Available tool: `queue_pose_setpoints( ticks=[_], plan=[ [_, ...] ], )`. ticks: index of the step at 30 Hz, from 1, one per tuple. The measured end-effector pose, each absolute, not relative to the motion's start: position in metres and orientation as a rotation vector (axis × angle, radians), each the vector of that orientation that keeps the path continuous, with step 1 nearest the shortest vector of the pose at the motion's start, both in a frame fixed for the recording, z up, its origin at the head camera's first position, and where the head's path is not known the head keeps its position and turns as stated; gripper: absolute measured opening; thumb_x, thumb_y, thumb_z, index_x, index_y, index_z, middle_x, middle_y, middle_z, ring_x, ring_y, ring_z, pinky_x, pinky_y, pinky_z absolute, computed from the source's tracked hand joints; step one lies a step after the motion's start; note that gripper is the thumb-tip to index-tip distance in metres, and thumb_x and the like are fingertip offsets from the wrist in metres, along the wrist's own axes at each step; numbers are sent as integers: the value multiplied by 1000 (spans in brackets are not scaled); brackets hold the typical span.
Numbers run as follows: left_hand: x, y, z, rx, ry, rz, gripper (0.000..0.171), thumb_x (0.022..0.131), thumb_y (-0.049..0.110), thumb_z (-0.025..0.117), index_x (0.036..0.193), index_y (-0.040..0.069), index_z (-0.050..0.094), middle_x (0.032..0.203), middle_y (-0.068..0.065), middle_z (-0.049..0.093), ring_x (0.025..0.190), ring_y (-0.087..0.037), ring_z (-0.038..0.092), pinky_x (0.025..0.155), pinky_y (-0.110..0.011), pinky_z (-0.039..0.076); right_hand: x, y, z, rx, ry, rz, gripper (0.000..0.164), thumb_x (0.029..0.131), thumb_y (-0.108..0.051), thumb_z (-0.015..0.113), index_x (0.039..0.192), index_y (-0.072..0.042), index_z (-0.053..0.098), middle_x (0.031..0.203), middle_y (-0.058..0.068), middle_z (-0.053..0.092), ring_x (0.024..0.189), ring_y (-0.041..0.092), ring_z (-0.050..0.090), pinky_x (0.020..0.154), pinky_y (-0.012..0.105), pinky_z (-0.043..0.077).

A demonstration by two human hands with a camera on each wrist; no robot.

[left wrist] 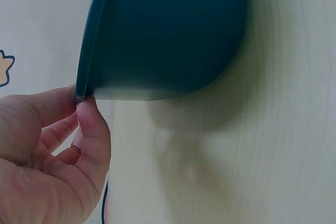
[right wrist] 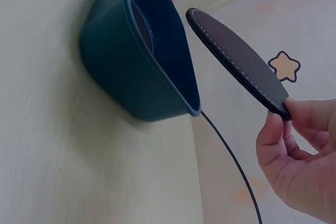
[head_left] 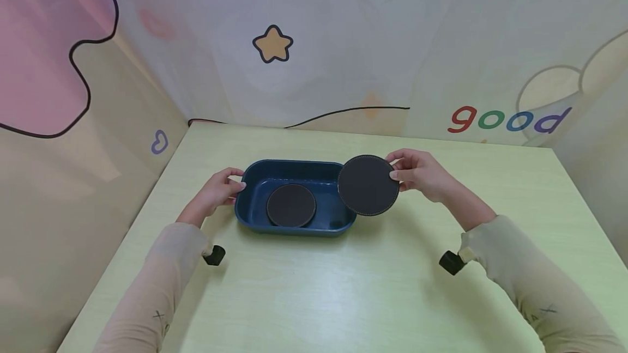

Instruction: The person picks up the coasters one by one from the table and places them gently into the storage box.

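Observation:
A dark blue, rounded rectangular basin (head_left: 255, 225) stands on the table. Inside it lies a round black coaster (head_left: 291, 206), left of the middle. My left hand (head_left: 218, 192) pinches the basin's left rim between thumb and fingers, as the left wrist view shows up close. With thumb and fingertips my right hand (head_left: 417, 173) grips the edge of a second black coaster (head_left: 369, 185), which has pale stitching around its border. In the right wrist view this held coaster (right wrist: 236, 61) is tilted and raised above the basin's right end, apart from the rim.
The pale green-yellow table (head_left: 314, 293) reaches to a printed backdrop (head_left: 343, 42) at the back and left. A small black block (head_left: 214, 255) is fixed at the left sleeve cuff, and another black block (head_left: 451, 262) at the right.

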State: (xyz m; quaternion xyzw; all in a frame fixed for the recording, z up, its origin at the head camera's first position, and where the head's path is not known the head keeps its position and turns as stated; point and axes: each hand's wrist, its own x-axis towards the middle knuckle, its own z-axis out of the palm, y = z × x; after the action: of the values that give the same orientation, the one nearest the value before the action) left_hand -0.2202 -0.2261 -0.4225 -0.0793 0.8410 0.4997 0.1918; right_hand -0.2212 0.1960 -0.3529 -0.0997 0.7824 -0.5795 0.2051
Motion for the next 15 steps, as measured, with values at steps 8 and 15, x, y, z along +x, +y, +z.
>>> queue_pose_setpoints(
  ticks=[8,15],
  plan=[
    [-220,-226,-423,-224,2354,1403,44,91,20,48,131,10,34,111,-15,48,86,-20,52,73,-26,47,-226,173,-362,-345,2055,-1744,30,81,-6,60,109,-3,49,79,1,52,63,10,54,59,24,48],
    [-220,-225,-422,-242,2347,1420,43,91,18,48,131,10,35,111,-16,49,82,-19,53,69,-24,47,-233,144,-371,-169,2056,-1719,31,84,3,53,114,0,43,80,1,49,63,10,52,58,24,47]
  ],
)
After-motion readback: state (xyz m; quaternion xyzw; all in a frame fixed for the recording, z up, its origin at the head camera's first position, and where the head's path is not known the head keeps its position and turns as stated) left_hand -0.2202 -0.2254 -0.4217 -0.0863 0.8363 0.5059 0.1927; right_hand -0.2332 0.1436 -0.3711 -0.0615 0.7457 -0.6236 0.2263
